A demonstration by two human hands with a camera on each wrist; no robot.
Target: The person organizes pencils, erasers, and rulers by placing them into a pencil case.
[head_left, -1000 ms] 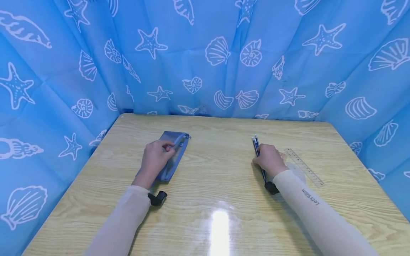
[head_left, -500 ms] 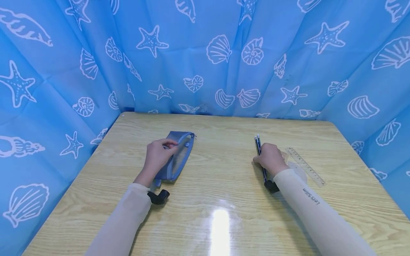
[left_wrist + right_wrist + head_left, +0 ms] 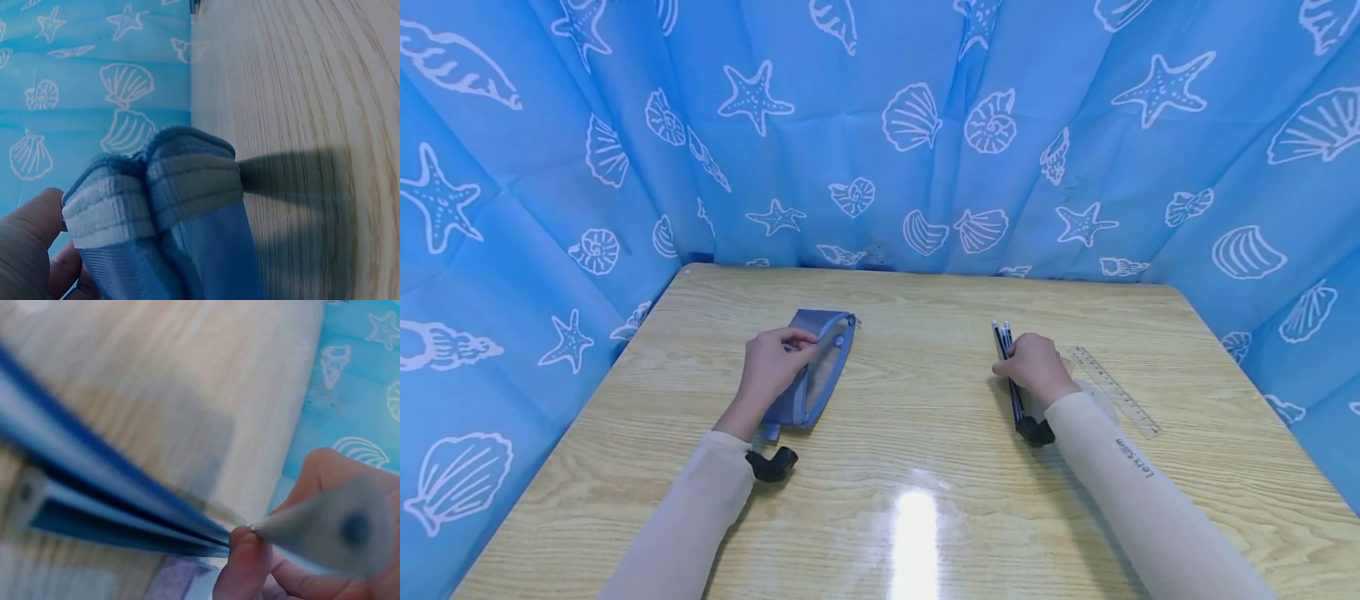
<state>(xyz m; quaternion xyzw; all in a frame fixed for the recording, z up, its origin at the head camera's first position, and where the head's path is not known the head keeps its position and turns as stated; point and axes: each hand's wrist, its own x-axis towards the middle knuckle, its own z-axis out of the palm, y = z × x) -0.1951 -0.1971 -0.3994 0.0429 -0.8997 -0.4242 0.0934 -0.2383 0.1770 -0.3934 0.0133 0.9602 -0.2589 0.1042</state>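
On the left of the table, my left hand [image 3: 767, 367] pinches the edge of a blue zippered pencil case [image 3: 831, 375], whose mouth gapes to the right. The left wrist view looks at the end of the pencil case [image 3: 212, 250], where two padded folds stand side by side and the fingers hold the left one. My right hand [image 3: 1033, 367] holds a small bunch of dark blue pencils [image 3: 1002, 337] between thumb and fingers, their pale-tipped ends pointing to the back. Close to the right wrist camera, the pencils [image 3: 119, 450] run into the fingertips, blurred at their near ends.
A clear ruler [image 3: 1116, 392] lies slanted to the right of my right hand. Partly covered by that forearm is a clear round-edged piece [image 3: 1099, 402] like a protractor. A purple patch [image 3: 169, 581] shows below the pencils. Behind the table hangs a blue seashell curtain [image 3: 880, 150].
The pencil case mouth has widened and shifted slightly right with my left hand. My right hand has risen a little, and the pencil ends now spread further apart.
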